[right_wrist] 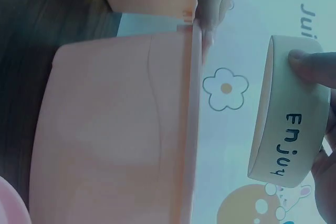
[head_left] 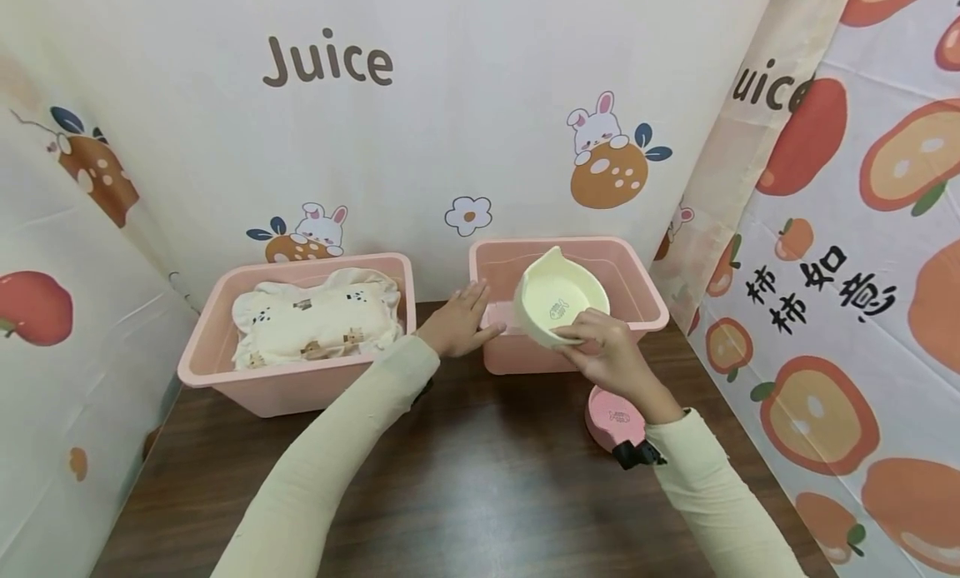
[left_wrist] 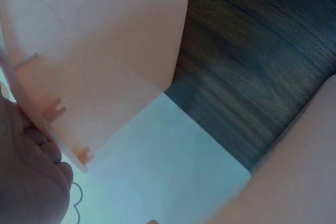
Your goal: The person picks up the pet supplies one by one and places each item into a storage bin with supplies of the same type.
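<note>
My right hand [head_left: 611, 357] grips a cream bowl [head_left: 562, 291] by its near edge and holds it tilted above the right pink bin [head_left: 570, 363]. A fish drawing marks the bowl's inside, and "Enjoy" is lettered on the outer wall of the bowl [right_wrist: 286, 140] in the right wrist view. With fingers extended, my left hand [head_left: 456, 321] rests at the left rim of that bin. The left wrist view shows this hand [left_wrist: 34, 166] against the bin's rim. On the table below my right wrist sits a pink bowl [head_left: 613, 416], partly covered by a black strap.
To the left stands another pink bin [head_left: 281, 388] with a cream, bear-patterned pillow [head_left: 318, 316] in it. Both bins are on a dark wooden table [head_left: 480, 478], close to the printed curtain [head_left: 480, 128] behind. Another fruit-patterned curtain [head_left: 862, 311] borders the right side.
</note>
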`<state>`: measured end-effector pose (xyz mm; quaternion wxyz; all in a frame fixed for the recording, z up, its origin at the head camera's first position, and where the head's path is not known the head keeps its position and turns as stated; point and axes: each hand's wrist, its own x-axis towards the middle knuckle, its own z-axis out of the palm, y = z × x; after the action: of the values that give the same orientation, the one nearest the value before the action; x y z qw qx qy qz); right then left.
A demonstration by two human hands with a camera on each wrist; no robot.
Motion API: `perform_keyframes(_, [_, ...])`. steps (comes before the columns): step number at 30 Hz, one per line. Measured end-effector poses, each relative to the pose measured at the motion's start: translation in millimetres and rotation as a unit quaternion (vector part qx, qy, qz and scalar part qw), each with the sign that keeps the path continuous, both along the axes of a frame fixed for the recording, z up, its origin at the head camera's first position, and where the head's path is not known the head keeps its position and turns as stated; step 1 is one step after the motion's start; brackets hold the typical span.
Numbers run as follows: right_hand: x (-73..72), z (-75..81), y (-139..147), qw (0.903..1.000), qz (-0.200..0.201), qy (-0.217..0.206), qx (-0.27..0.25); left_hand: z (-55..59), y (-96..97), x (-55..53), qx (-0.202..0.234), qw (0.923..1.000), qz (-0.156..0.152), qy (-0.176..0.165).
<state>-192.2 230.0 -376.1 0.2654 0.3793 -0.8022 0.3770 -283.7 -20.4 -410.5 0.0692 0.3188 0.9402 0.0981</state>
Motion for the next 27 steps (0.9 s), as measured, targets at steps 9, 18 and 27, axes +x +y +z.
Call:
perform_keyframes(9, [-39.9,3.4,-7,0.9987,-0.032,-0.032,0.021,0.5,-0.1,1.4,-0.003,1.0,-0.004,0.004])
perform_keyframes(18, [-76.3,0.5,-18,0.9836,-0.086,-0.138,0.079,-3.2,0.6,0.2,0.0,0.9999,0.001,0.012])
perform_keyframes(27, [-106.8,-19.3,-24,0.9646,-0.114,-0.206,0.119,-3.5,0.6,-0.5,0.004,1.0,0.002,0.008])
